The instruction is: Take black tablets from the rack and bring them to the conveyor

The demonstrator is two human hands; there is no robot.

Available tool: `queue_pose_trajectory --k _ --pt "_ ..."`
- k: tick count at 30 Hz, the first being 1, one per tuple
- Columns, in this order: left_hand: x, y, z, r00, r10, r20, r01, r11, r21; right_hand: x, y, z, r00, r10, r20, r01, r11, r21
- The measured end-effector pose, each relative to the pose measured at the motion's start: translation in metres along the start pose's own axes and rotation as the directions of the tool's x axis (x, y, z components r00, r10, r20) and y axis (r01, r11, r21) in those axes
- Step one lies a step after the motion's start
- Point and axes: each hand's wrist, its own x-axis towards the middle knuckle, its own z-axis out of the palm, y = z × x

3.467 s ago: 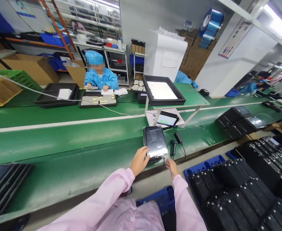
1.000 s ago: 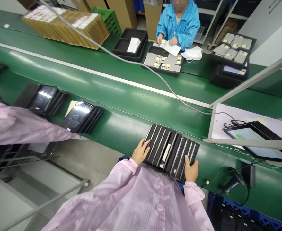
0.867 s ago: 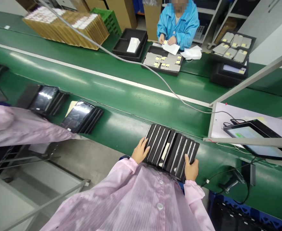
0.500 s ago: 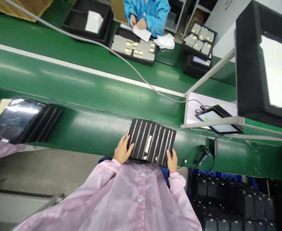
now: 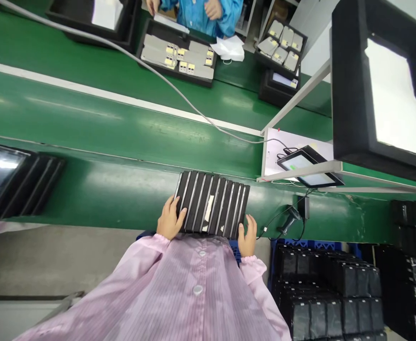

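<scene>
A row of black tablets (image 5: pixel 212 203) stands on edge on the near green conveyor ledge (image 5: pixel 122 189), pressed between the left hand (image 5: pixel 170 220) and the right hand (image 5: pixel 248 235). A handheld scanner (image 5: pixel 288 222) lies just right of it, a lit tablet (image 5: pixel 309 166) under the shelf frame, stacked black units (image 5: pixel 329 284) below

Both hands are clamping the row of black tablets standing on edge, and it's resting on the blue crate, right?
Not quite. In the head view the left hand and right hand do press the two ends of the row of black tablets, but the row rests on the near green conveyor ledge, not on the blue crate.
</scene>
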Motion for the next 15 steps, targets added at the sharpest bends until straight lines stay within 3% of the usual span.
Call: queue_pose_trajectory --k 9,15 --pt "0.001 -0.001 0.001 1.0 0.006 -0.007 -0.006 1.0 -0.005 0.0 -0.016 -0.001 0.983 -0.174 0.059 0.182 0.965 -0.189" --pt "0.001 0.0 0.001 1.0 0.013 -0.011 -0.013 1.0 -0.017 0.003 -0.03 0.003 0.974 -0.21 0.083 0.224 0.942 -0.251"
